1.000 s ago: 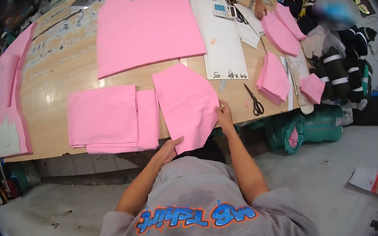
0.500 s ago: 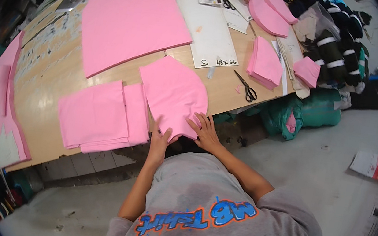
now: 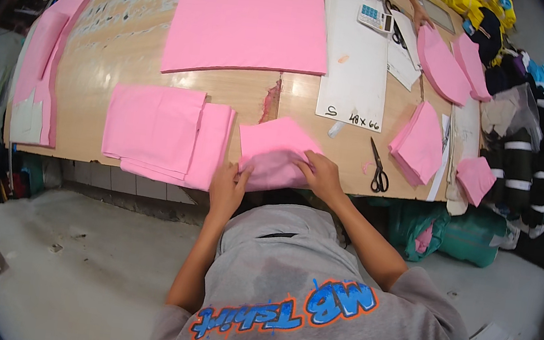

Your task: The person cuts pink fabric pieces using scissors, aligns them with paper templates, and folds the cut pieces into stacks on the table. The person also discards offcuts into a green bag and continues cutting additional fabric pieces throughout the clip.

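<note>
At the table's front edge lies a pink cut fabric piece (image 3: pixel 275 134), its near part lifted and folding over toward the far side. My left hand (image 3: pixel 229 184) grips its near left edge between thumb and fingers. On the opposite side, my right hand (image 3: pixel 320 176) pinches the raised right edge. Left of this piece rests a folded stack of pink fabric (image 3: pixel 153 129), close to my left hand. Black scissors (image 3: pixel 378 169) lie to the right of my right hand.
A large pink fabric stack (image 3: pixel 249 24) covers the table's far middle. Beside it are a white paper pattern (image 3: pixel 355 71) and a calculator (image 3: pixel 375 18). Smaller pink pieces (image 3: pixel 418 144) lie at right. Another person's hand (image 3: pixel 422 16) touches pink pieces at the far right.
The pink piece was lying mostly flat; its near part is now raised and folded away from me. Both hands have closed on its edges. The view has turned.
</note>
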`<state>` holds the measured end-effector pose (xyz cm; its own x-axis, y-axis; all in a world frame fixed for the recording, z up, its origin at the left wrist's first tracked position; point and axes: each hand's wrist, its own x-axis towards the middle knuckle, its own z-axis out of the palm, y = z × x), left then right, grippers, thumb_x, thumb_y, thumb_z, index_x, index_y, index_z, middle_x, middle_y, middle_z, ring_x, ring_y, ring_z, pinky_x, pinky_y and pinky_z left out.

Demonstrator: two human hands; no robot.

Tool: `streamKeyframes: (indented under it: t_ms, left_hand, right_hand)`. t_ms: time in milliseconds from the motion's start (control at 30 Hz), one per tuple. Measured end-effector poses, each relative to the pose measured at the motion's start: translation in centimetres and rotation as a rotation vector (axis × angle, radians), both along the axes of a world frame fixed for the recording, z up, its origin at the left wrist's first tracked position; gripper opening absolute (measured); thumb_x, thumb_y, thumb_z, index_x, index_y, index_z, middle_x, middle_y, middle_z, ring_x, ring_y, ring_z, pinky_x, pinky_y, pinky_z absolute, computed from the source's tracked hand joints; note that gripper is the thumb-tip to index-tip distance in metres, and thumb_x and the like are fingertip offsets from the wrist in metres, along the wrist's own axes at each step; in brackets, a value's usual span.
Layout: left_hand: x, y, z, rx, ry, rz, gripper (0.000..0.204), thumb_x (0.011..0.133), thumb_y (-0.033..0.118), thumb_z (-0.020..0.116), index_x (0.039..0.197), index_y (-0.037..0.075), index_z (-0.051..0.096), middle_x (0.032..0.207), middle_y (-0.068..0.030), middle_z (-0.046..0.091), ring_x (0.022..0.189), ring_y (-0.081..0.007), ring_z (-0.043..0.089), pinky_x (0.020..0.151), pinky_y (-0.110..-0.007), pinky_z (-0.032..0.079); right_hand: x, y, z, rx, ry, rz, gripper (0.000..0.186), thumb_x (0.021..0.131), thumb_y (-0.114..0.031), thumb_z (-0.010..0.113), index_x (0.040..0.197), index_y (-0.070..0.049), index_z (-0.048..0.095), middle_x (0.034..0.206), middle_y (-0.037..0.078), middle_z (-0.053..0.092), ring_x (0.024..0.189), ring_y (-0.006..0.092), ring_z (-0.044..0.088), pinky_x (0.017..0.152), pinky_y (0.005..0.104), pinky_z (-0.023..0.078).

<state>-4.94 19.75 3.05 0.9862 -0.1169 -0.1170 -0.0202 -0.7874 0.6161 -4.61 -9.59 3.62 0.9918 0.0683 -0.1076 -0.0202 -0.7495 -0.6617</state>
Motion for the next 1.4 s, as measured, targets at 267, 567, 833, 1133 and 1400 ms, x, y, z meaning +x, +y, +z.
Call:
streamKeyframes:
  t_ms: [267, 567, 833, 1133, 1400]
  left_hand:
    - [5.0, -3.0, -9.5, -0.149, 0.038, 0.230, 0.045, 0.114, 0.036, 0.066, 0.103, -0.007, 0.067, 0.089, -0.0267, 0.068, 0.085, -0.0482, 0.066, 0.080, -0.056, 0.051]
    - [5.7, -3.6, -9.5, -0.186, 0.101, 0.395, 0.046, 0.116, 0.046, 0.059, 0.112, 0.002, 0.066, 0.085, -0.0200, 0.070, 0.079, -0.0426, 0.068, 0.073, -0.054, 0.049]
    - [5.9, -3.0, -10.6, -0.164, 0.104, 0.405, 0.044, 0.115, 0.047, 0.062, 0.121, 0.003, 0.069, 0.083, -0.0182, 0.072, 0.077, -0.0385, 0.070, 0.073, -0.052, 0.051]
    - [4.4, -4.4, -7.4, -0.010, -0.230, 0.244, 0.044, 0.116, 0.029, 0.060, 0.151, 0.002, 0.058, 0.139, -0.0220, 0.068, 0.126, -0.0409, 0.064, 0.108, -0.051, 0.050]
    - [1.4, -4.9, -9.9, 0.308, -0.019, -0.259, 0.078, 0.119, 0.045, 0.050, 0.183, 0.010, 0.023, 0.190, -0.0176, 0.018, 0.176, -0.0391, 0.014, 0.139, -0.059, 0.017]
  right_hand:
    - [7.4, 0.2, -8.5, -0.008, 0.039, 0.058, 0.035, 0.111, -0.040, 0.068, 0.116, -0.005, 0.068, 0.101, 0.022, 0.079, 0.091, 0.0453, 0.077, 0.077, 0.0563, 0.058]
    - [7.2, 0.0, -9.2, 0.010, -0.105, 0.009, 0.026, 0.109, -0.030, 0.069, 0.116, -0.004, 0.068, 0.102, 0.018, 0.074, 0.094, 0.0425, 0.073, 0.079, 0.0561, 0.057]
    - [7.7, 1.0, -9.9, -0.095, -0.170, -0.032, 0.022, 0.105, -0.026, 0.070, 0.112, -0.005, 0.068, 0.102, 0.015, 0.070, 0.097, 0.0380, 0.069, 0.084, 0.0529, 0.055]
    - [6.9, 2.7, -9.7, -0.058, -0.416, 0.290, 0.051, 0.106, -0.028, 0.069, 0.152, -0.006, 0.063, 0.165, 0.017, 0.055, 0.157, 0.0424, 0.045, 0.129, 0.0648, 0.033]
    - [6.0, 2.7, -11.9, -0.209, -0.313, 0.313, 0.065, 0.115, -0.040, 0.054, 0.173, -0.012, 0.045, 0.181, 0.020, 0.038, 0.171, 0.0391, 0.027, 0.138, 0.0647, 0.018]
